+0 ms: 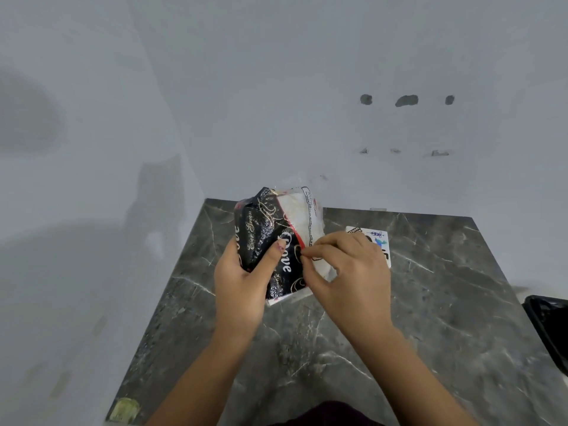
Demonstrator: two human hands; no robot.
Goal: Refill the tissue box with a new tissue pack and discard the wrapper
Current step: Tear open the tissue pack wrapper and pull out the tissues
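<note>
Wall: a plain pale grey wall (276, 72) is filling the upper half of your view, with three dark holes in a row on its right part.
Table: a dark grey marble-patterned table (415, 318) with pale veins is lying under your arms, its far edge meeting the wall.
Bin: a black container edge (550, 327) is showing at the right border, beside the table; only part of it is in view.
Tissue pack: you are holding a soft plastic-wrapped tissue pack (270, 238), black with gold and white lettering on its left part and clear over white tissues on its right part, tilted up above the far middle of the table.
Left hand: your left hand (239, 278) is gripping the pack's lower left side, the grip closed around it with the thumb pressing across the black front.
Right hand: your right hand (347, 272) is pinching the wrapper at the red seam where black meets clear, the grip closed tight with thumb and forefinger together.
Card: a small white printed card (381, 241) is lying flat on the table just behind your right hand, partly hidden by it.
Sticker: a small worn yellowish patch (126, 410) is sitting at the table's near left corner.
</note>
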